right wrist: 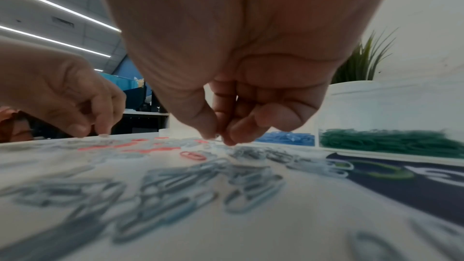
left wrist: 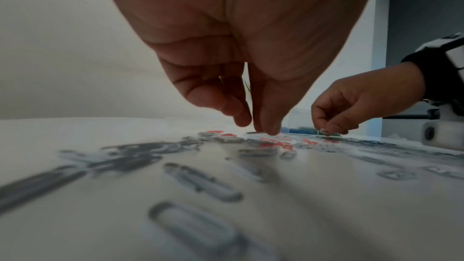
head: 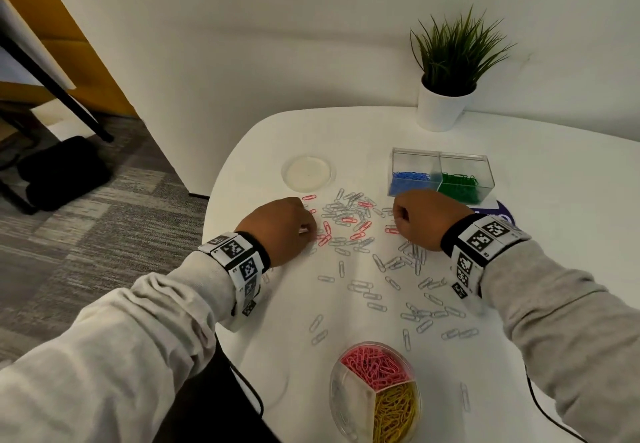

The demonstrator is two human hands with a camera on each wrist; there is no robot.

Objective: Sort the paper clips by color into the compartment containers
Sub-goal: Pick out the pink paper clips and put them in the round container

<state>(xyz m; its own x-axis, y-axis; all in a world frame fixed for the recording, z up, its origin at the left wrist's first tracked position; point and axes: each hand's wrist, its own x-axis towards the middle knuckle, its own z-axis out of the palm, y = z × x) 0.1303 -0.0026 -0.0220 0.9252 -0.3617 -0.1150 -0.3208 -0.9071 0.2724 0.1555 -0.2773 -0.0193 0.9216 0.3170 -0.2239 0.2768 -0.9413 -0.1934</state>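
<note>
Many white paper clips (head: 360, 286) and a few red paper clips (head: 360, 226) lie scattered on the white table (head: 554, 234). My left hand (head: 306, 231) is at the left edge of the pile. Seen from the left wrist, its thumb and forefinger (left wrist: 270, 129) pinch a pale clip (left wrist: 252, 132) lying on the table. My right hand (head: 401, 220) is at the pile's right edge, and my right wrist view shows its thumb and forefinger (right wrist: 231, 138) pinching a pale clip (right wrist: 218, 139). A round three-part container (head: 337, 397) holds pink, yellow and white clips. A clear box (head: 440, 160) holds blue and green clips.
A shallow clear round lid (head: 308, 172) lies behind the pile on the left. A potted plant (head: 443, 106) stands at the back, beyond the clear box. A dark round mat (head: 504, 212) shows under my right wrist. The table's left edge is near my left forearm.
</note>
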